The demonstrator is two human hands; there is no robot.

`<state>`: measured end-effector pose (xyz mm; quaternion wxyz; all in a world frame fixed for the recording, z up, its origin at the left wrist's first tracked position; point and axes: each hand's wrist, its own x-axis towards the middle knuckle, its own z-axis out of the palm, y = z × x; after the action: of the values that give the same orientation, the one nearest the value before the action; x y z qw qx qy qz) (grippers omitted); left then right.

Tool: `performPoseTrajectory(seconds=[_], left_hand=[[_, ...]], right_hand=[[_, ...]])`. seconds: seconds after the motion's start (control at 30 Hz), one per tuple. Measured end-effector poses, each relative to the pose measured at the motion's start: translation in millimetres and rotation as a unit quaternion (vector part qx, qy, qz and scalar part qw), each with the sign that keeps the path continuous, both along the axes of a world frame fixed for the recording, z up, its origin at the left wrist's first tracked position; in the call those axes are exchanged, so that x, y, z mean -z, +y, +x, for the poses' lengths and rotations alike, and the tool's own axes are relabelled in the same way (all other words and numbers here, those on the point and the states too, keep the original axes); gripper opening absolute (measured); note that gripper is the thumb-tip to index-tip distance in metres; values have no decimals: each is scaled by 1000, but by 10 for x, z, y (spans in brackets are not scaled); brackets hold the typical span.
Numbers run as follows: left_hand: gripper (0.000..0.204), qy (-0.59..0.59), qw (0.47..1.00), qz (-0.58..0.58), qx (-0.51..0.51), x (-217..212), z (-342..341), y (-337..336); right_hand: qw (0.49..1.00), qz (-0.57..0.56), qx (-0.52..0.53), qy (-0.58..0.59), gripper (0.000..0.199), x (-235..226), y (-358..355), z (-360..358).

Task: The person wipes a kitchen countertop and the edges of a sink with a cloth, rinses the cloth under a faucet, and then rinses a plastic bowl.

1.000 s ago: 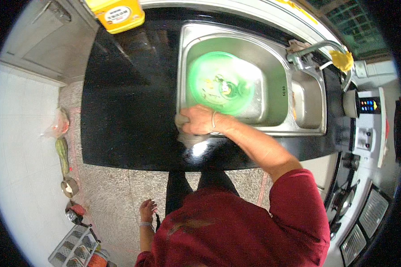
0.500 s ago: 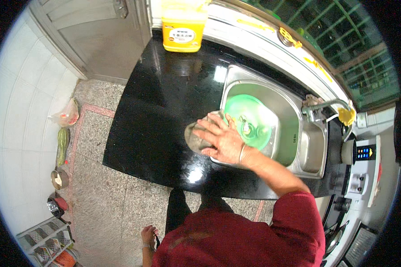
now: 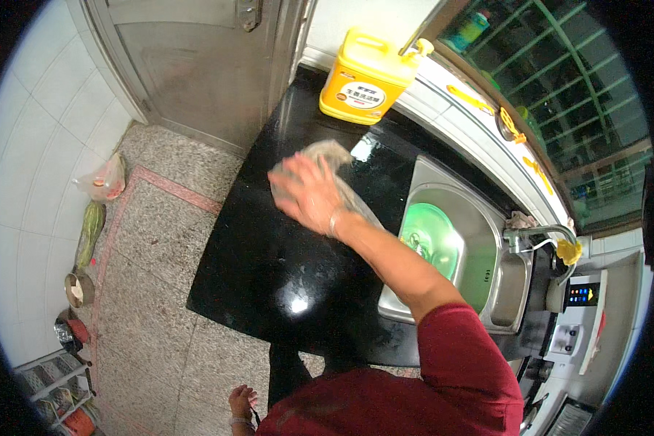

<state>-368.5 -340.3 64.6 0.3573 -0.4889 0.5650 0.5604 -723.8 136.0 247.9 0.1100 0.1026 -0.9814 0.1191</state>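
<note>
My right hand (image 3: pixel 311 195) presses a damp grey-beige cloth (image 3: pixel 331 153) onto the glossy black countertop (image 3: pixel 243 272), fingers over it and slightly blurred. Part of the cloth bunches up beyond the fingertips, and another part trails along the wrist toward the sink. Down at the lower left, my left hand (image 3: pixel 242 400) hangs beside my body with its fingers curled. A thin dark strip shows by those fingers, too small to make out. Farther back on the counter stands a yellow jug (image 3: pixel 363 80) with a pump top.
Right of the cloth is a steel sink (image 3: pixel 479 251) with a green basin (image 3: pixel 427 231) inside and a faucet (image 3: pixel 538 234) at its far right. A door (image 3: pixel 196 73) stands beyond the counter. Along the left wall lie a plastic bag (image 3: pixel 107 180), a long green gourd (image 3: pixel 89 232) and a pot (image 3: pixel 78 289).
My right hand has slid the cloth from the sink's edge leftward and away across the counter, toward the yellow jug. The view has shifted too. My left hand still hangs low.
</note>
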Motion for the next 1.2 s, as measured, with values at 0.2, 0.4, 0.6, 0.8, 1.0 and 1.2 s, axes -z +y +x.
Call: performPoseTrajectory(seconds=[0.2, 0.4, 0.6, 0.8, 1.0, 1.2], left_hand=[[26, 35, 999, -10, -28, -222, -110, -138], [27, 21, 999, -26, -6, -182, 93, -396], [33, -31, 970, 211, -115, 605, 275, -827], [31, 65, 995, 20, 73, 137, -417, -342], [26, 15, 997, 65, 46, 720, 69, -990], [15, 215, 940, -12, 264, 561, 488, -1308]], right_hand=[[991, 7, 131, 37, 49, 173, 162, -1371], [992, 0, 113, 53, 46, 148, -109, -1085], [988, 21, -154, -23, 43, -116, -1623, 804], [967, -136, -214, -9, 42, 191, -1467, 1527], [993, 13, 68, 96, 50, -99, 405, 707], [921, 39, 382, 61, 51, 96, 1947, 126]])
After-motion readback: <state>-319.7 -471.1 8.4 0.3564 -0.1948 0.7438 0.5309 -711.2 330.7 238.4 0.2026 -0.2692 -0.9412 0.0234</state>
